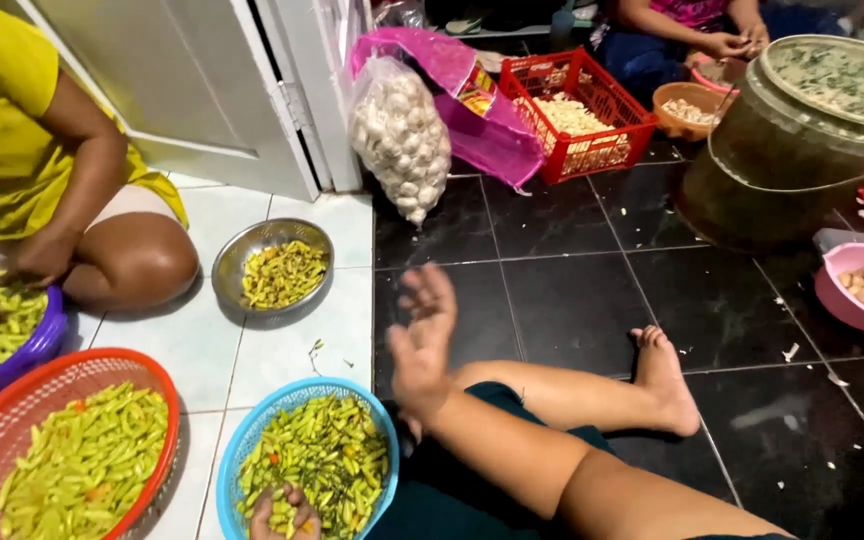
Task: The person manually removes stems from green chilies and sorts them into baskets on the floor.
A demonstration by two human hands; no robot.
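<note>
Green chillies point(327, 455) in blue basket point(242, 450), under hands point(282, 515).

Left hand point(282, 515) sits fingers-down in green chillies point(324, 462) inside blue basket point(242, 450). Right hand point(422, 335) raised, blurred, fingers spread above the floor tiles point(552, 290).

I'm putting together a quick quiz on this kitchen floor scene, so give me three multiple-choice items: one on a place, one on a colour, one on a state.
1. Where is the left hand?
A. in the blue basket of green chilies
B. on the steel bowl
C. on the bucket

2. What colour is the crate holding garlic?
A. blue
B. red
C. yellow

3. How is the right hand?
A. gripping a knife
B. inside a bag
C. open, raised, empty

Key: A, its fingers rest among the chilies; B, its walls are red; C, the fingers are spread above the dark tiles.
</note>
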